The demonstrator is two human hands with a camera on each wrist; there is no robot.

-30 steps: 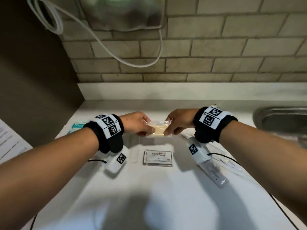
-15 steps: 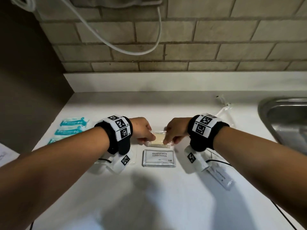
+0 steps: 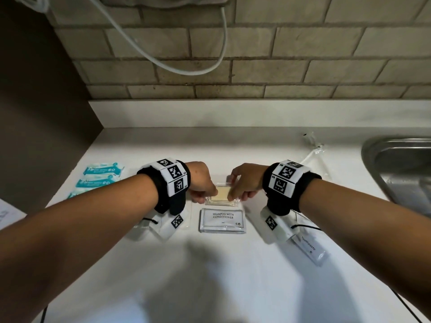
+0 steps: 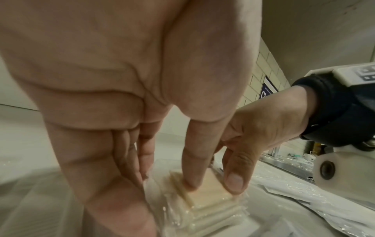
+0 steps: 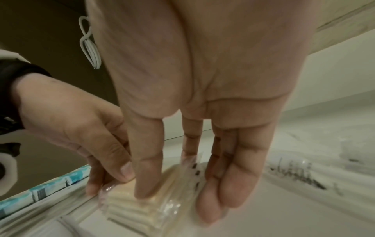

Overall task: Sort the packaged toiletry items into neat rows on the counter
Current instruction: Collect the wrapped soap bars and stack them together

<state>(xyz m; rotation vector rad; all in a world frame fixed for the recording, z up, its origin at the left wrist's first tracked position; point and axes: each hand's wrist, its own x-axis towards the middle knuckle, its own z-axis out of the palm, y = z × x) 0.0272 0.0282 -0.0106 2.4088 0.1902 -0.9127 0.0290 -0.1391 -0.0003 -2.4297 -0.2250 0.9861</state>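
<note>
Now both hands, left hand (image 3: 201, 183) and right hand (image 3: 243, 183), pinch the clear-wrapped cream soap bar (image 3: 222, 194) from opposite short ends. Long axis runs left-right, directly behind the white shampoo sachet (image 3: 222, 220).

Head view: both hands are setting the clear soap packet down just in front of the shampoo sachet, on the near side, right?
Wrong side. In the head view both hands, left hand and right hand, hold the clear soap packet just behind the shampoo sachet, on its far, wall side.
</note>
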